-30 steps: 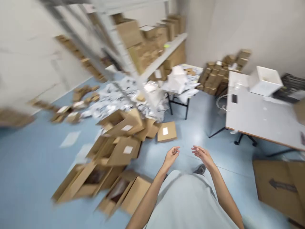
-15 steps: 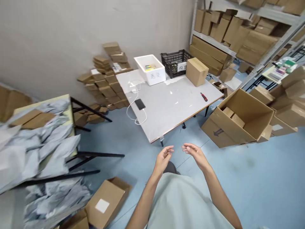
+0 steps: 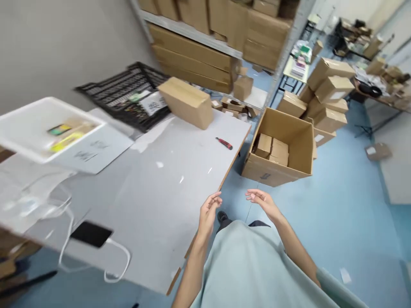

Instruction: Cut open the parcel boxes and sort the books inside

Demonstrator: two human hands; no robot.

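Note:
My left hand [image 3: 209,212] hovers by the right edge of the grey table [image 3: 154,188], fingers loosely bent and apart, with nothing in it. Level with it, my right hand [image 3: 263,202] is over the blue floor, also empty and with its fingers spread a little. Just beyond my right hand stands a large open cardboard box [image 3: 272,169] with several small boxes [image 3: 278,149] inside. A red and black utility knife [image 3: 224,143] lies on the table near its far right edge. Behind the knife sits a closed cardboard box [image 3: 186,102].
A white foam box [image 3: 86,149] and a black plastic crate [image 3: 122,92] stand on the table's far side. A phone [image 3: 91,234] with a white cable [image 3: 123,261] lies at the near left. Shelving with cartons [image 3: 192,51] rises behind; stacked boxes [image 3: 330,90] stand at right.
My view has swung right and moved closer to the table, which now fills the left side. The open cardboard box is nearer the middle. Both hands stay empty in a similar pose.

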